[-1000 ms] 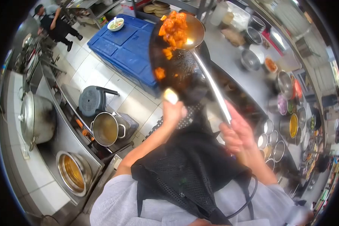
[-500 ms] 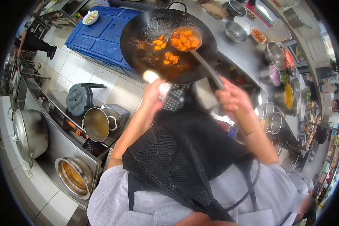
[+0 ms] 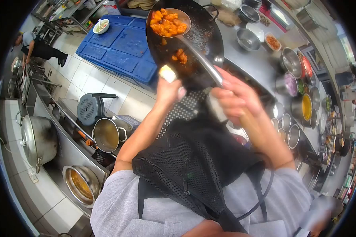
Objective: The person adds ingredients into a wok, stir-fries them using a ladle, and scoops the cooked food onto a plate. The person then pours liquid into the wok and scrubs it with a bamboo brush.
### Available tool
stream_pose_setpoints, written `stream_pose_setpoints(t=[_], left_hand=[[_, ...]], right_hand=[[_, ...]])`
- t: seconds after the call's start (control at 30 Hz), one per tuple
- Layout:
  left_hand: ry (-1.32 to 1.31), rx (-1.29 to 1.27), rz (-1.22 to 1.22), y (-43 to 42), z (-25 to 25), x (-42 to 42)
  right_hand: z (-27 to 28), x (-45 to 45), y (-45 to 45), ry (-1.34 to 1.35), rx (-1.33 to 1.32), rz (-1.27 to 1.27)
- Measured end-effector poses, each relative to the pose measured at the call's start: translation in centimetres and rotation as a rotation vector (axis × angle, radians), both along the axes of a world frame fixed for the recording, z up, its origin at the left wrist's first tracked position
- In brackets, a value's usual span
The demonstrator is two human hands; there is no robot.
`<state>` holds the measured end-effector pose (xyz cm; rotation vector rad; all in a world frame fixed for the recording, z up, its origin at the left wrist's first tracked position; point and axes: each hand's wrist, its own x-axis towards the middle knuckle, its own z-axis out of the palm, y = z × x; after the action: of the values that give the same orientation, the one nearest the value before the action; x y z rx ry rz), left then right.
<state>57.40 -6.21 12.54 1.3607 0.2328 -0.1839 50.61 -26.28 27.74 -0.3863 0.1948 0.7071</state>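
Observation:
A black wok [image 3: 211, 37] stands tilted in front of me, with a few orange glazed chunks [image 3: 180, 56] on its dark inside. My right hand [image 3: 237, 94] is wrapped round the long metal handle of a ladle [image 3: 201, 57]. The ladle's bowl is heaped with orange sauced pieces [image 3: 168, 24] and is over the far left part of the wok. Closed at the wok's near left edge, my left hand [image 3: 170, 91] grips a whitish, bunched cloth [image 3: 168, 74]. Whether the wok's rim lies inside that grip is hidden.
Left of the wok is a blue lidded chest [image 3: 110, 43] with a white bowl [image 3: 101, 26] on it. A grey stool [image 3: 89, 109] and a pot [image 3: 106, 135] stand lower left. Several metal bowls line the right counter [image 3: 261, 69]. Another person [image 3: 43, 49] is far left.
The ladle has swung left across the wok, its bowl still full. The wok looks more tilted. My right hand has moved slightly left, and the view has shifted a little.

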Motion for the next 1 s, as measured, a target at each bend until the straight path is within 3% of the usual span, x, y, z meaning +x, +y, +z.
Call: stream_pose_setpoints(t=[0.03, 0.17, 0.3, 0.37, 0.43, 0.57, 0.87, 1.0], left_hand=[[0.013, 0.007, 0.031, -0.2, 0.0, 0.1], [0.082, -0.104, 0.047, -0.3, 0.9, -0.3], [0.338, -0.180, -0.063, 0.8, 0.5, -0.2], [0.366, -0.247, -0.049, 0.1, -0.1, -0.3], [0.433, -0.316, -0.014, -1.2, 0.7, 0.1], [0.475, -0.330, -0.059, -3.0, -1.3, 1.6], [0.532, -0.298, 0.037, -8.1, -3.9, 4.2], [0.585, -0.311, -0.013, -7.1, -5.4, 4.3]], right_hand=[[-0.6, -0.4, -0.5, 0.022, 0.235, -0.012], [-7.7, -3.6, -2.4, -0.085, 0.472, -0.098], [-7.5, -1.5, -3.3, -0.037, -0.072, -0.086], [-6.2, 0.7, -4.2, 0.177, -0.067, -0.132], [-6.4, -0.1, -4.8, 0.142, -0.209, -0.148], [-6.3, -1.3, -10.4, 0.168, -0.070, -0.200], [-6.5, 2.4, -24.4, 0.015, -0.154, -0.408], [-8.4, 6.1, -30.4, -0.117, -0.558, -0.438]])
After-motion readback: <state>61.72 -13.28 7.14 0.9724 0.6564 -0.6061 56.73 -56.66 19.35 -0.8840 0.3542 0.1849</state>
